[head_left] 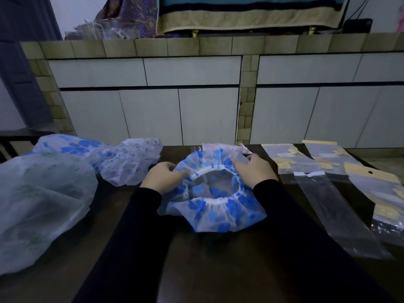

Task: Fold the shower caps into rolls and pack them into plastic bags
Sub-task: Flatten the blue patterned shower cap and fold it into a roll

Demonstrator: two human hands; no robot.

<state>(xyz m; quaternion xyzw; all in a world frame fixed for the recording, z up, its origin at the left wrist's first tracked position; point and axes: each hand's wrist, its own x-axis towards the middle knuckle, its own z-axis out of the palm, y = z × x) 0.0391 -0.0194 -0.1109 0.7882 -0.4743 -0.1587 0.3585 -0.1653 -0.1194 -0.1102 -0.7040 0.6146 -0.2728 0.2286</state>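
A white shower cap with blue flowers (220, 212) lies opening-up on the dark table (209, 259), its elastic ring facing me. My left hand (162, 176) pinches the cap's left rim. My right hand (254, 169) grips the far right rim. Both sleeves are black. An empty clear plastic bag (336, 211) lies flat just right of my right arm. Packed bags with yellow header cards (376, 189) lie further right.
Loose shower caps sit at the left: a pale green-patterned one (41, 206), a blue-flowered one (72, 147) and a faint purple-patterned one (133, 162). A pinkish packet (218, 147) lies behind the held cap. White cabinet doors under a tiled counter (196, 47) stand beyond the table.
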